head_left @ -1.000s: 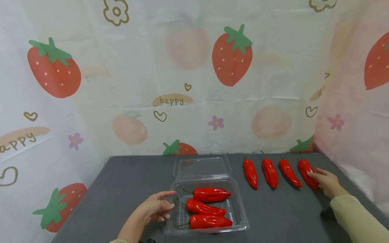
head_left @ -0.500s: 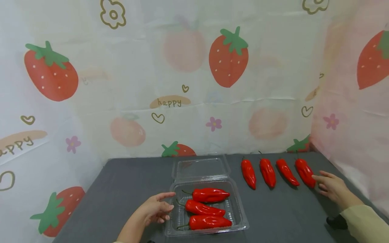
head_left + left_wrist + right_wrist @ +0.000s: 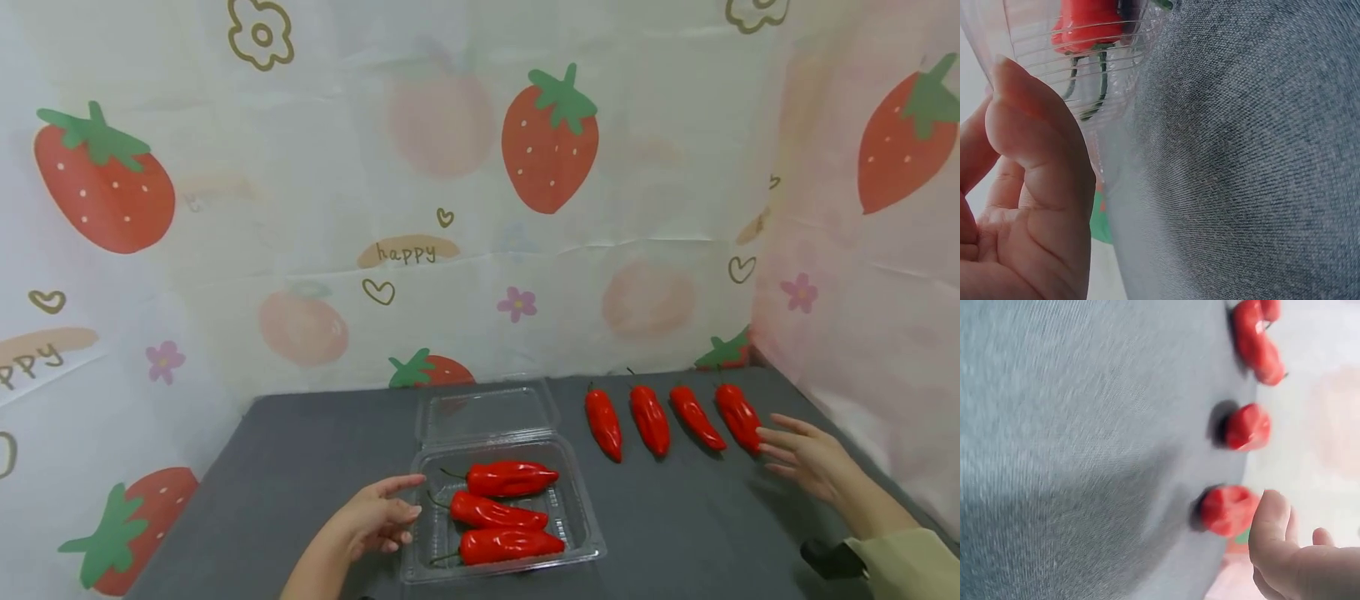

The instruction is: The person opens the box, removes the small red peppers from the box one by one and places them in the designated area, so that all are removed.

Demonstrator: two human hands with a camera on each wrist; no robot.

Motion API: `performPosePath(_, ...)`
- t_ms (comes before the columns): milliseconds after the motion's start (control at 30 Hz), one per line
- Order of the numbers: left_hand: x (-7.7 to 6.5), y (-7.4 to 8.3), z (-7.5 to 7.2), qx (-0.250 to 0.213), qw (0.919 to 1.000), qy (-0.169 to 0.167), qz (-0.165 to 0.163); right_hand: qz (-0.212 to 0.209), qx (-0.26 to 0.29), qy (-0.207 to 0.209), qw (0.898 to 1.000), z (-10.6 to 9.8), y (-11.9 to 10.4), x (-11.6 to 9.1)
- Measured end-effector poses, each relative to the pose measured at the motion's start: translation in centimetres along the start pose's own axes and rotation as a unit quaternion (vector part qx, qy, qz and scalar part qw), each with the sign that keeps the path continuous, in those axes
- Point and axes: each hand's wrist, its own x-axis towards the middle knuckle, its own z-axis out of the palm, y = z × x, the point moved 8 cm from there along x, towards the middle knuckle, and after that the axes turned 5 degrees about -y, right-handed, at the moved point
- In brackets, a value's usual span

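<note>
A clear plastic clamshell container (image 3: 583,487) stands with its lid (image 3: 487,412) folded back. Three red peppers with green stems lie in it: a back one (image 3: 513,478), a middle one (image 3: 498,511) and a front one (image 3: 512,546). My left hand (image 3: 375,518) is at the container's left side, fingertips right by its rim; the left wrist view shows the thumb (image 3: 1013,134) close to the ribbed wall. My right hand (image 3: 813,462), fingers extended and holding nothing, hovers just right of the rightmost pepper (image 3: 738,417). In the right wrist view that pepper (image 3: 1229,511) lies beyond the fingertips.
Several red peppers form a row at the back right of the dark grey table (image 3: 322,450), among them a left one (image 3: 603,425), another (image 3: 649,421) and a thinner one (image 3: 697,418). A strawberry-print curtain (image 3: 450,167) encloses the table behind and on both sides.
My right hand has drawn back off the rightmost pepper, slightly toward me, with its fingers spread more. That pepper stays in the row. My left hand keeps its place by the container.
</note>
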Motion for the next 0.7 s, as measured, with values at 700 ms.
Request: performPosePath(700, 0.2, -0.2, -0.2, 0.000, 0.9999, 0.006, -0.011, -0.050, -0.008, -0.105, 0.993, 8.2, -1.9, -2.8)
